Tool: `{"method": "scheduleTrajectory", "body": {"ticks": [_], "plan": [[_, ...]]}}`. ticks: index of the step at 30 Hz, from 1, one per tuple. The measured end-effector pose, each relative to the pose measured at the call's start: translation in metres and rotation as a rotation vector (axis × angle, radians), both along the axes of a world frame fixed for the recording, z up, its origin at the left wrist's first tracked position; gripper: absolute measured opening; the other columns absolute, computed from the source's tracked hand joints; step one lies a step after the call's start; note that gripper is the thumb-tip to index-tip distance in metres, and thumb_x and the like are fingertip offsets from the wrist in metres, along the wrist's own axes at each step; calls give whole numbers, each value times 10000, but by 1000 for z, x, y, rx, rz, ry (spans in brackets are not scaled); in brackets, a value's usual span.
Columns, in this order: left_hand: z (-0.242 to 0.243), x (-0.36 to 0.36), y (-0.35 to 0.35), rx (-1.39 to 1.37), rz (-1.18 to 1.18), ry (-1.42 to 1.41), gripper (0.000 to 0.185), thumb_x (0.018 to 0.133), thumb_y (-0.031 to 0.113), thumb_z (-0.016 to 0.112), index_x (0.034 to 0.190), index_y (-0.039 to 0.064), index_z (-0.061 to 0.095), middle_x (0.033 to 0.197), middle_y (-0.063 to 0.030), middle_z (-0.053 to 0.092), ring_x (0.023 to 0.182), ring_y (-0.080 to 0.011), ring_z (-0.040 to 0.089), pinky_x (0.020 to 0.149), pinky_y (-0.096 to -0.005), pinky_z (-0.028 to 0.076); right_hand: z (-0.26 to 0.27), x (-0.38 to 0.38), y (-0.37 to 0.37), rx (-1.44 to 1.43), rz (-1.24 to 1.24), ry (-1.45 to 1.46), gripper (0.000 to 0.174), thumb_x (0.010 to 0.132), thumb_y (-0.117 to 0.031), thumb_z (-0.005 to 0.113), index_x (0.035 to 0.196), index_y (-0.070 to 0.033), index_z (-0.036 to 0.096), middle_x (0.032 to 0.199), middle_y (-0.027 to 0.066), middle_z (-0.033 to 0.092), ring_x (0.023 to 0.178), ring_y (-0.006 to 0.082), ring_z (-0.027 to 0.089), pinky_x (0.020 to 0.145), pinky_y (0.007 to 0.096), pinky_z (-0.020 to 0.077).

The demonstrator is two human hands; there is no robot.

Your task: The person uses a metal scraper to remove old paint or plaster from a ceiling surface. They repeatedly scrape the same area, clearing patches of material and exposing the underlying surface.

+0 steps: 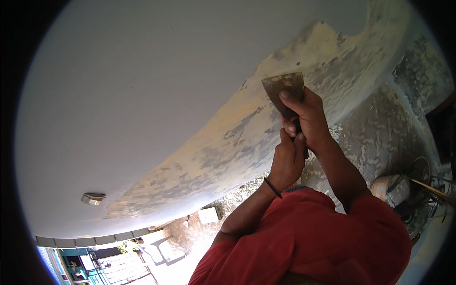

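Observation:
My right hand [310, 115] grips a putty knife [284, 87] with a wide, stained metal blade, its thumb pressed flat on the blade. Lower on the dark handle, my left hand [288, 160] is closed around the grip, with a dark band on the wrist. The blade's edge is at a wall [228, 139], over a strip where the paint is gone; whether it touches cannot be made out. That strip shows patchy yellowish and grey plaster, and smooth pale paint [142, 89] covers the wall beside it.
Pale scraps [245, 192] litter the patterned floor [367, 131] along the wall. A bucket [386, 188] stands at right, near a dark-framed opening [441, 128]. A small fixture [93, 198] is mounted on the wall at lower left. A plastic chair [167, 249] stands in bright light.

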State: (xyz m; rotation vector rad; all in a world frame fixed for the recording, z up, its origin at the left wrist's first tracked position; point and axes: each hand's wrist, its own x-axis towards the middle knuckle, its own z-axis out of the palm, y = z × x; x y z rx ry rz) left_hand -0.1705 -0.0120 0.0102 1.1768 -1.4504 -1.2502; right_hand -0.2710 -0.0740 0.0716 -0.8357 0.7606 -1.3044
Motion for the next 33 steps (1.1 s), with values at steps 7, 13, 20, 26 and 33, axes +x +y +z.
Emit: {"method": "scheduleTrajectory", "body": {"ticks": [7, 13, 20, 26, 33], "plan": [[33, 10, -16, -50, 35, 34, 305, 1123, 246, 428, 1223, -35, 364, 720, -191, 646, 602, -336, 666, 568, -436, 512, 34, 12, -11, -181, 16, 12, 252, 988, -224, 722, 1051, -15, 596, 679, 74, 612, 427, 99, 488, 396, 261, 367], [5, 6, 2, 4, 46, 38, 363, 1121, 256, 442, 1275, -64, 366, 725, -215, 664, 634, -379, 697, 570, -452, 521, 11, 11, 2, -44, 26, 68, 260, 990, -242, 718, 1056, -25, 591, 657, 67, 599, 413, 99, 479, 381, 256, 356], [74, 23, -27, -231, 52, -24, 287, 1088, 189, 514, 1139, -68, 397, 674, -249, 647, 614, -462, 685, 522, -505, 494, 60, 20, -19, -211, -8, -81, 295, 976, -274, 745, 1035, -25, 598, 686, 92, 629, 434, 120, 516, 393, 273, 388], [15, 25, -6, -257, 29, -204, 301, 1110, 276, 490, 1156, -20, 469, 685, -98, 650, 594, -176, 651, 558, -336, 491, -2, 9, -6, -43, 8, -224, 231, 1036, -261, 650, 1081, -47, 577, 736, 93, 638, 495, 136, 562, 439, 266, 449], [-22, 40, 20, 25, 30, 78, 319, 1125, 281, 468, 1169, -21, 560, 689, -92, 652, 573, -197, 637, 532, -367, 491, -85, 8, 42, -58, 139, -151, 296, 1069, -279, 582, 1223, -27, 604, 1152, 186, 688, 1101, 228, 660, 927, 378, 548]]}}
